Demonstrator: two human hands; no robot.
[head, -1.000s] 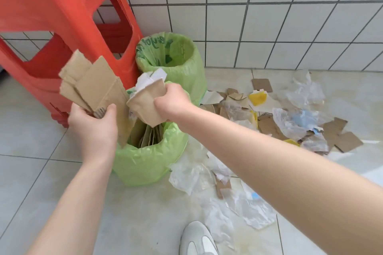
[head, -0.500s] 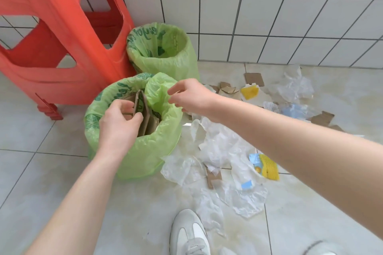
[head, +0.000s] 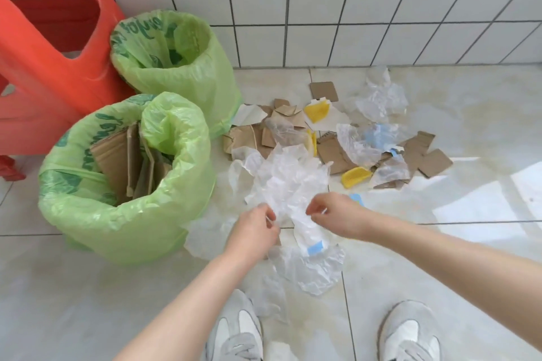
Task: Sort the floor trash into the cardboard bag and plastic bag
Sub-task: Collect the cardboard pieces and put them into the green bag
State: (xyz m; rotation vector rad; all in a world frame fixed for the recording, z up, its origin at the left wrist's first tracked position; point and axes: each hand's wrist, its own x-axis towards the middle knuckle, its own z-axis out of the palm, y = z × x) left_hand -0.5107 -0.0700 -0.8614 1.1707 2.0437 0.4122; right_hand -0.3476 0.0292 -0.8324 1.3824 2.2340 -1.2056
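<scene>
A home utility corner: tiled wall (head: 352,3), tiled floor (head: 440,258), red plastic stool (head: 44,67).

The far green bag (head: 187,67) stands open-mouthed against the tiled wall (head: 352,9), its top unblocked. The near green bag (head: 117,214) is crowded with upright cardboard (head: 123,161). An orange stool (head: 44,67) hems both on the left. Bare floor (head: 469,243) lies right.

Left hand (head: 254,228), right hand (head: 334,214) low, close together, fingers curled, pinching.
</scene>
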